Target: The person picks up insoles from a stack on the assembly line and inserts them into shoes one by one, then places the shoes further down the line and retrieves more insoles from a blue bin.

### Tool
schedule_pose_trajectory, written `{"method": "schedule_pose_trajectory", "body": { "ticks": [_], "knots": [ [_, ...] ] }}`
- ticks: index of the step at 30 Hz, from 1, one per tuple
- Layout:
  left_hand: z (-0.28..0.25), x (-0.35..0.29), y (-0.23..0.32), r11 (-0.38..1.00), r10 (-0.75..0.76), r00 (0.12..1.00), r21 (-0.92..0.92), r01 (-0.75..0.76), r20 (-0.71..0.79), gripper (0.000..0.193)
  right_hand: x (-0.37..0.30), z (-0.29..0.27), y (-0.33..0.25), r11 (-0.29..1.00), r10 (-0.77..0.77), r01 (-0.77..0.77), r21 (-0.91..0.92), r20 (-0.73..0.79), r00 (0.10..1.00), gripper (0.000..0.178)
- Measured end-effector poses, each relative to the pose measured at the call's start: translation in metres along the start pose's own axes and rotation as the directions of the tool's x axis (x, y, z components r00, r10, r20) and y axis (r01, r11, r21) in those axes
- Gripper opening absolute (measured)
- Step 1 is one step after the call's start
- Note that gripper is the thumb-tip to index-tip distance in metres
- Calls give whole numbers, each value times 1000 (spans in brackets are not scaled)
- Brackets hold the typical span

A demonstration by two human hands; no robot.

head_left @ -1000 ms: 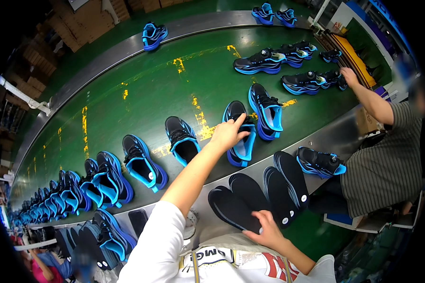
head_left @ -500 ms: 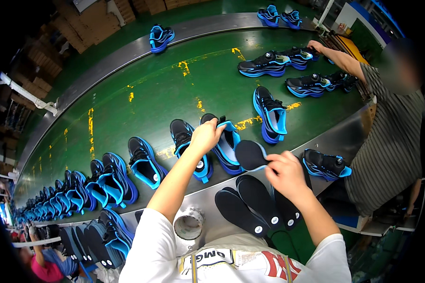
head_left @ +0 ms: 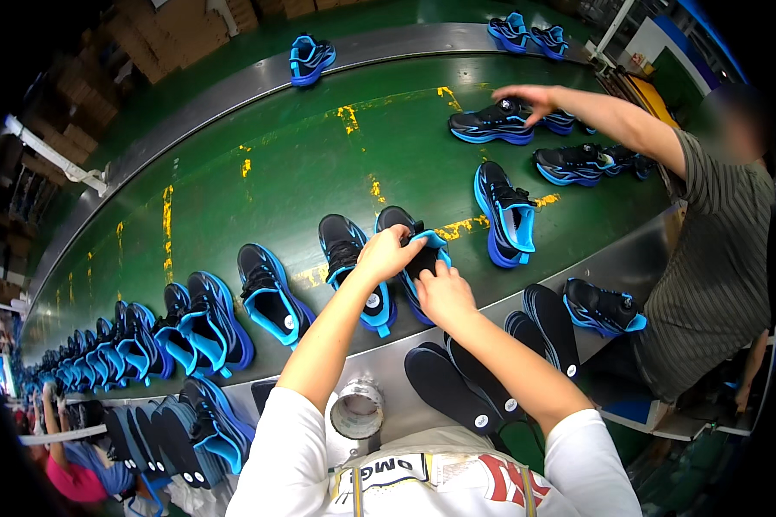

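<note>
A black and blue sneaker [head_left: 394, 217] stands on the green belt in front of me, toe pointing away. My left hand [head_left: 390, 255] pinches the tongue side of its opening. My right hand [head_left: 446, 297] is at the heel end, fingers curled down inside the opening on a black insole [head_left: 419, 261]. Most of that insole is hidden by the shoe and my fingers. Close on the left is another sneaker [head_left: 341, 234], with an insole's round white sticker showing inside. To the right a sneaker [head_left: 494, 196] shows a pale inside.
Black insoles [head_left: 444, 388] lie fanned on the metal edge near me, beside a round whitish container [head_left: 357, 408]. A long row of sneakers [head_left: 205, 319] runs left. At right, a co-worker's hand [head_left: 530, 96] reaches over sneakers on the belt. One sneaker [head_left: 602, 307] sits on the metal edge.
My right hand has moved left, bringing the insole from beside the sneaker into its opening. My left hand stays on the shoe. The co-worker's hand has reached farther left over the belt.
</note>
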State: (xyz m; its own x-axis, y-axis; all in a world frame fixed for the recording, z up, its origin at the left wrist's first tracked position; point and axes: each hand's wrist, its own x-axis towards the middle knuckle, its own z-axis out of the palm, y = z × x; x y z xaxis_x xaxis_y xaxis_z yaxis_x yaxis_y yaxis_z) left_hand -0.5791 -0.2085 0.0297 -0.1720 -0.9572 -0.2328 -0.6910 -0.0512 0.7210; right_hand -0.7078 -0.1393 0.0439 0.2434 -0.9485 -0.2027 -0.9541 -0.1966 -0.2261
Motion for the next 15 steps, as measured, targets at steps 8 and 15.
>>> {"method": "schedule_pose_trajectory", "body": {
  "ticks": [8,15],
  "knots": [
    [-2,2,4,1000,-18,998,14,17,59,50,12,-13,27,989,-148,138,56,301,942,19],
    [0,1,3,1000,-15,996,-19,17,84,49,30,37,20,966,-253,252,-56,-24,967,15]
  ]
}}
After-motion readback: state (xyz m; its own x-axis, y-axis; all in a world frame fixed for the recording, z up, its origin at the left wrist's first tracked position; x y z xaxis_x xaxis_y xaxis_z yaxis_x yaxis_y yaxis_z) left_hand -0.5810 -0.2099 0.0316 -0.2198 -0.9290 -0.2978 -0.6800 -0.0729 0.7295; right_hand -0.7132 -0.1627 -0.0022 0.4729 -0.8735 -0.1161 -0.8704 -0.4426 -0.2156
